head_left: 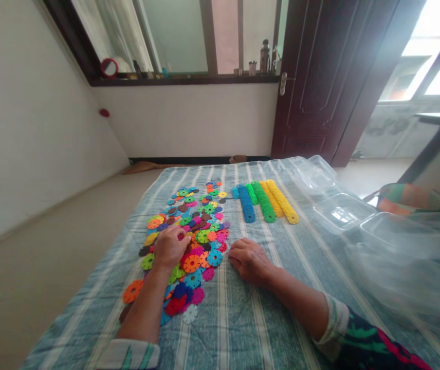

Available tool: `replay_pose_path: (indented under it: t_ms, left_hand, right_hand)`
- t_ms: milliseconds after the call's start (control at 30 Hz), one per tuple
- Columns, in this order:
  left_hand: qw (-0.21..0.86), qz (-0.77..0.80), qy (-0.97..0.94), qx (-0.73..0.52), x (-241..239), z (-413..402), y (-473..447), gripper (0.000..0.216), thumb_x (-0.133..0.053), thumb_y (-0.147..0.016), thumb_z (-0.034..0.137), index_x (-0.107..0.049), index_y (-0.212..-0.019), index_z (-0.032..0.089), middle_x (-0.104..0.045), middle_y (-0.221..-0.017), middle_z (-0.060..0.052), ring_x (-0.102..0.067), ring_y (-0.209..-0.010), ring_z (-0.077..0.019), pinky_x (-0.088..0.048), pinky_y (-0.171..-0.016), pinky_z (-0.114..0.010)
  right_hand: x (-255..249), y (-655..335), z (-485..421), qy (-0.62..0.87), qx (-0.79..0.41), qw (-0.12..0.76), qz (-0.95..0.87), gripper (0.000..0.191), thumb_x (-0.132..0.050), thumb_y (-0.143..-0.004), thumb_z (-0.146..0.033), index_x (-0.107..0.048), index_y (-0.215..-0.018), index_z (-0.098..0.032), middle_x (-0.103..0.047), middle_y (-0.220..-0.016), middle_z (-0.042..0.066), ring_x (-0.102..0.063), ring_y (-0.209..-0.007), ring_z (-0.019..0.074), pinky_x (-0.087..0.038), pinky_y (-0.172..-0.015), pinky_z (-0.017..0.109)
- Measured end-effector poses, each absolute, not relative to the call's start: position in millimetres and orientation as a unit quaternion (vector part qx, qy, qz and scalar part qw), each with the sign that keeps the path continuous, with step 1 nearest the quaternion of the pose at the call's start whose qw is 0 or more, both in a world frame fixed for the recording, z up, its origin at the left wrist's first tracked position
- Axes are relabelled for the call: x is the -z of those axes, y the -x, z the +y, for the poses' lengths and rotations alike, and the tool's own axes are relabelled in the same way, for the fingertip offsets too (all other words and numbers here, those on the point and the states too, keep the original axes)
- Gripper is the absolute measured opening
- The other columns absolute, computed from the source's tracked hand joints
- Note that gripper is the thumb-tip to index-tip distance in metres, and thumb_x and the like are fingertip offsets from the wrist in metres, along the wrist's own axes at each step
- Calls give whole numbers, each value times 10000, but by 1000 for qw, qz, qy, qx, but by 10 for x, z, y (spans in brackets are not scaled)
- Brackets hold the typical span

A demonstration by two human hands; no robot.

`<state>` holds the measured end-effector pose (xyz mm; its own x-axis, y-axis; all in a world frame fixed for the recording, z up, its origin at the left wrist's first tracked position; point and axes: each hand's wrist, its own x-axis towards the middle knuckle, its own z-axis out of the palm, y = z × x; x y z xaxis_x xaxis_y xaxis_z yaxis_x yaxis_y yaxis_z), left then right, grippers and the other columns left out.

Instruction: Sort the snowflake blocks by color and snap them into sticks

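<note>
we judge the step in hand to be picking one disc out of the pile of coloured discs [200, 226] on the striped cloth [243, 318]. our left hand [169, 246] lies on the pile's near left part, fingers bent down and pinched together at a disc near the middle; whether they grip it yet we cannot tell. our right hand [249, 259] rests palm down just right of the pile, fingers curled under, and we cannot tell if they hide anything. right of the pile and a little beyond it lie rows of stacked discs [266, 200], one colour each, and further right the clear containers [343, 210]. a clean lift calls for pinching a single disc free of its neighbours.
</note>
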<state>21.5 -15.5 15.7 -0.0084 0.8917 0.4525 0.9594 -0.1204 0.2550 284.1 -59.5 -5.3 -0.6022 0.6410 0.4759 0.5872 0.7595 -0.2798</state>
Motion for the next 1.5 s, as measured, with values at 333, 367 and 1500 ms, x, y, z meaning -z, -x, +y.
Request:
replay_pose_path:
  t_ms: [333,367,1500]
  left_hand:
    - [69,-604,686,399,-283,-266,-237,218,-540,-750,353,-574,-598,198,-708,-922,-105,-643,-946,-258,-478,-918,-405]
    - [74,-590,692,409,-317,-304,-298,224,-538,-765,352,-577,-609,196,-707,-933,-111,-641,-952,-256,-477,-926,-409]
    - [38,-515,745,421,-312,-664,-885,214,-499,-844,290,-649,-731,186,-720,-882,-70,-646,-928,-203,-505,-899,-355]
  right_hand:
    - [117,-2825,-559,354,-55,350,-866,168,-501,-872,-152,-598,-742,-197,-606,-774,30,-512,-775,157,-401,-720,274]
    - [115,-2823,-552,357,-57,371,-855,146,-501,-872,-152,-611,-788,-198,-614,-794,35,-521,-794,164,-410,-727,278]
    - [-69,-4371,277,592,91,270,-754,232,-506,-858,-213,-714,-756,-224,-610,-1056,94,-477,-1089,234,-396,-862,339]
